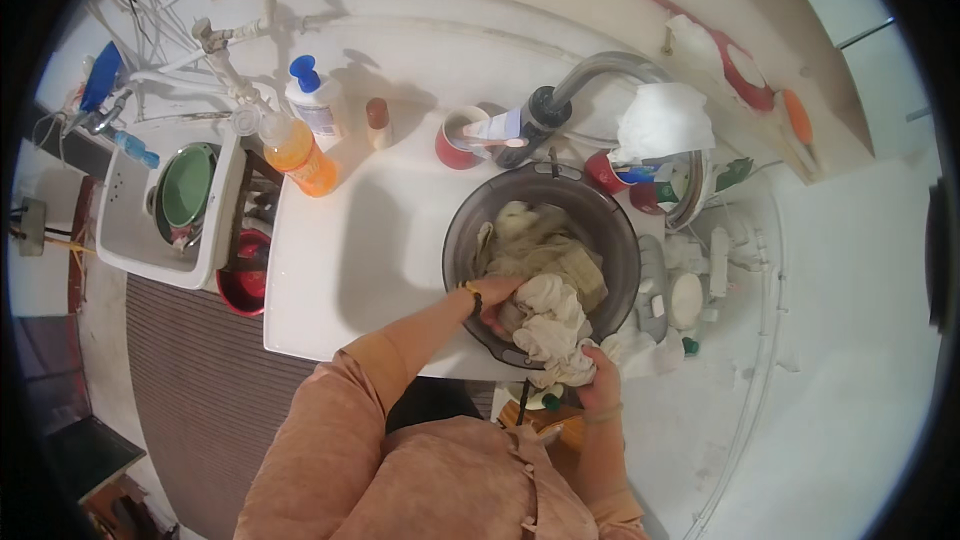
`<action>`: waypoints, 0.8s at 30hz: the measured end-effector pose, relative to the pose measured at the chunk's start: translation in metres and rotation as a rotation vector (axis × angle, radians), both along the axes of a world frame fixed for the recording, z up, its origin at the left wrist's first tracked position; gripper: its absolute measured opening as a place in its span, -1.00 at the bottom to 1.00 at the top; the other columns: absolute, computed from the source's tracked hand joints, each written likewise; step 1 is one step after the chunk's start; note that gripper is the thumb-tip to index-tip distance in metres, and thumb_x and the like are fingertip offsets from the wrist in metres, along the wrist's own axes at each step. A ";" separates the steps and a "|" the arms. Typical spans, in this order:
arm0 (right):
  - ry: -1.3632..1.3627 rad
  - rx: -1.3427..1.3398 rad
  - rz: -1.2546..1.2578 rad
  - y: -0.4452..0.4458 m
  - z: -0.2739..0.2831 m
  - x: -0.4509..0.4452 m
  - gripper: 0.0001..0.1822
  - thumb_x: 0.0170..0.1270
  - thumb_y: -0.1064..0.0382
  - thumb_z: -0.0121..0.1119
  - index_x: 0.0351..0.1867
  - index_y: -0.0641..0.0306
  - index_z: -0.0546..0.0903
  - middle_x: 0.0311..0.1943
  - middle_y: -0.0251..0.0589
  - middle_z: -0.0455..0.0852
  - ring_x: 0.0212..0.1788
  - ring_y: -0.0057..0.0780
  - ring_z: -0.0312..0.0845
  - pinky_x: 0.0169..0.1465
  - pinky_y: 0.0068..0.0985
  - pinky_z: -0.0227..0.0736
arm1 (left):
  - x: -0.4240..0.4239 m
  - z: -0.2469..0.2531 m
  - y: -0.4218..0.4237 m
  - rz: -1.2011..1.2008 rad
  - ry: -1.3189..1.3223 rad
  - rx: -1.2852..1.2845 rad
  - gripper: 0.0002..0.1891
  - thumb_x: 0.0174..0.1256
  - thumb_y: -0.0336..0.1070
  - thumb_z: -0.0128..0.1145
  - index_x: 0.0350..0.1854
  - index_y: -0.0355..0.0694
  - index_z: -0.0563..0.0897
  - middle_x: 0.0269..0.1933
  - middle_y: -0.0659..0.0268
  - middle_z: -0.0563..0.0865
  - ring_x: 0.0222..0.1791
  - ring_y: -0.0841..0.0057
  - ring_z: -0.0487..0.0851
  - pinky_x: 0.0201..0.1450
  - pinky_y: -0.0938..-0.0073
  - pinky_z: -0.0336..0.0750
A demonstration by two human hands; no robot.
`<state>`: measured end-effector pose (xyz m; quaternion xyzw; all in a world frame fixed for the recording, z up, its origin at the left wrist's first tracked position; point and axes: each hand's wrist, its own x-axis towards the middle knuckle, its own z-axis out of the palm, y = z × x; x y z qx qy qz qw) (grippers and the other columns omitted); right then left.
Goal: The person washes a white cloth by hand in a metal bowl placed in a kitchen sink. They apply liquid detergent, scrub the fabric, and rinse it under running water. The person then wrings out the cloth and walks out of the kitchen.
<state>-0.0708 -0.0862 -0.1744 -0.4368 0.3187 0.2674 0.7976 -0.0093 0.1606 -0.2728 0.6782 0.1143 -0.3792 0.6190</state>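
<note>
A dark translucent plastic basin (460,244) stands on the white washbasin counter, its near rim at the counter's front edge. Wet beige-grey cloth (551,244) lies bunched inside it. Over the near side of the basin is a crumpled white cloth (551,307), hanging across the rim. My right hand (602,382) grips the lower end of this cloth just outside the basin. Inside the rim, my left hand (499,298) holds the cloth from the left, its fingers partly hidden by the folds.
Behind the basin stand a red cup (455,152) with a toothbrush and tube, and another red cup (602,171). An orange drink bottle (306,165), a white pump bottle (315,105) and a small brown-capped bottle (379,124) line the back. A white sink (124,217) holds a green bowl (187,184).
</note>
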 end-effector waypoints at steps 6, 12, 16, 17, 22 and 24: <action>0.013 -0.097 0.015 0.001 0.005 -0.001 -0.75 0.14 0.36 0.08 -0.15 0.42 0.52 -0.22 -0.09 0.63 -0.15 -0.22 0.58 -0.02 -0.33 0.47 | 0.025 0.033 0.016 -0.154 -0.457 0.640 0.01 -0.24 0.32 0.29 0.35 0.05 0.18 0.39 0.03 0.01 0.32 -0.10 0.09 0.17 -0.15 0.20; 0.003 -0.166 0.039 0.005 -0.010 -0.006 -0.76 0.13 0.38 0.07 -0.18 0.45 0.52 -0.22 -0.06 0.62 -0.16 -0.24 0.58 -0.06 -0.36 0.49 | 0.025 -0.080 -0.014 0.172 -0.052 0.007 -0.04 -0.24 0.26 0.31 0.25 -0.20 0.30 0.15 0.04 0.48 0.09 0.26 0.49 0.11 0.29 0.40; -0.023 -0.129 0.016 -0.001 -0.012 -0.005 -0.78 0.12 0.40 0.06 -0.19 0.45 0.52 -0.24 -0.08 0.62 -0.16 -0.23 0.58 -0.06 -0.33 0.50 | -0.009 -0.002 -0.041 0.503 0.404 -0.767 -0.27 0.08 0.27 0.08 0.19 -0.18 0.39 0.11 0.11 0.54 0.01 0.45 0.56 -0.05 0.32 0.51; -0.020 -0.097 0.030 0.001 -0.010 -0.007 -0.79 0.12 0.40 0.06 -0.20 0.45 0.52 -0.24 -0.08 0.62 -0.16 -0.23 0.58 -0.06 -0.33 0.50 | -0.013 0.009 -0.033 0.405 0.421 -0.706 -0.27 0.12 0.30 0.01 0.20 -0.16 0.37 0.13 0.12 0.51 0.04 0.40 0.54 -0.03 0.32 0.50; -0.002 -0.110 0.035 0.004 0.000 -0.010 -0.78 0.12 0.38 0.09 -0.20 0.45 0.52 -0.24 -0.08 0.62 -0.17 -0.22 0.58 -0.06 -0.32 0.51 | 0.018 0.037 0.017 -0.022 -0.231 0.388 -0.07 0.03 0.41 -0.03 0.39 0.00 0.02 0.24 -0.05 0.37 0.21 -0.10 0.32 0.07 0.24 0.44; 0.001 -0.107 0.021 0.010 0.006 -0.008 -0.80 0.12 0.39 0.12 -0.22 0.43 0.55 -0.28 -0.12 0.63 -0.18 -0.26 0.59 -0.08 -0.37 0.49 | 0.023 0.017 0.011 -0.060 -0.481 0.761 0.03 -0.07 0.38 0.10 0.40 -0.01 -0.07 0.19 -0.14 0.39 0.19 -0.15 0.32 0.06 0.22 0.45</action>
